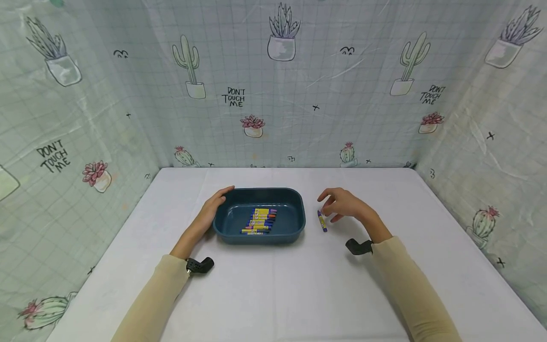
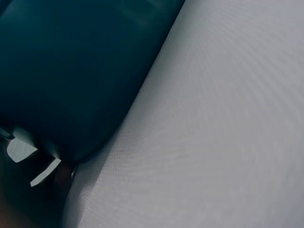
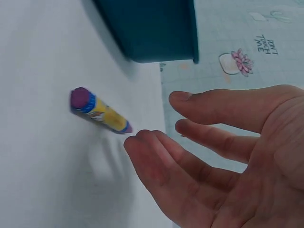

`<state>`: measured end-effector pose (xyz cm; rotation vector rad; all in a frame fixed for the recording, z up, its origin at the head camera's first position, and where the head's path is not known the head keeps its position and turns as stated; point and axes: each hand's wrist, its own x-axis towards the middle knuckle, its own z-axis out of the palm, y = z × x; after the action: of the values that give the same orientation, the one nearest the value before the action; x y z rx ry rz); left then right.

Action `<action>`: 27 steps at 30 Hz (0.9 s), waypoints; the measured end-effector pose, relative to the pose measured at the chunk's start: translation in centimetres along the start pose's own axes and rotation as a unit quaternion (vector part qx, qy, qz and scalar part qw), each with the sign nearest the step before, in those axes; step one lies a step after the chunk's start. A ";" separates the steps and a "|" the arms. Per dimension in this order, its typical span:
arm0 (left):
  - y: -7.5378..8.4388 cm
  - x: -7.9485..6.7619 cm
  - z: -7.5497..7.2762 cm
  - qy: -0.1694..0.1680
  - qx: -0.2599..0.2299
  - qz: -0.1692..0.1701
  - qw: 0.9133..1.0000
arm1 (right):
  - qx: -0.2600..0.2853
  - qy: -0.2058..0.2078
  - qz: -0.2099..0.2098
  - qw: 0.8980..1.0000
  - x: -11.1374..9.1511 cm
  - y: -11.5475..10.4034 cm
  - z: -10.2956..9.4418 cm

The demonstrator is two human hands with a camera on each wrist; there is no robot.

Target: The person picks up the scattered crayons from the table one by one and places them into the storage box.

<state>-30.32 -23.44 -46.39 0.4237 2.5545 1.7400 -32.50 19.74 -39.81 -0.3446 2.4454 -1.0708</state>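
A dark teal plastic tray (image 1: 259, 240) stands on the white table, with a row of several crayons (image 1: 260, 221) lying in it. My left hand (image 1: 210, 209) holds the tray at its far left corner, the thumb at the rim. In the left wrist view the tray's side (image 2: 80, 71) fills the upper left, and the hand is mostly dark. To the tray's right, a lone yellow and blue crayon (image 1: 322, 221) with purple ends lies on the table. Just beside it hovers my right hand (image 1: 344, 203), fingers bent loosely and apart from the thumb, with nothing between them.
A white cloth (image 1: 273, 294) covers the table. Behind and on both sides hangs a pale curtain (image 1: 316, 85) printed with cacti. Each wrist carries a black camera mount (image 1: 200, 265) that juts out over the table.
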 end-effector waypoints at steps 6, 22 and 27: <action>0.1 -0.1 0.0 0.003 -0.002 -0.005 1.000 | 0.002 -0.014 0.023 1.000 0.2 0.7 0.7; 0.2 0.1 -0.1 -0.001 -0.002 -0.022 1.000 | -0.031 0.001 0.039 0.999 0.5 0.8 2.3; 0.2 0.0 0.0 0.002 -0.001 -0.014 1.000 | -0.030 0.004 0.047 0.998 0.4 0.6 2.5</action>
<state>-30.23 -23.40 -46.17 0.3831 2.5491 1.7354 -31.63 18.44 -41.90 -0.2408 2.4794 -0.9626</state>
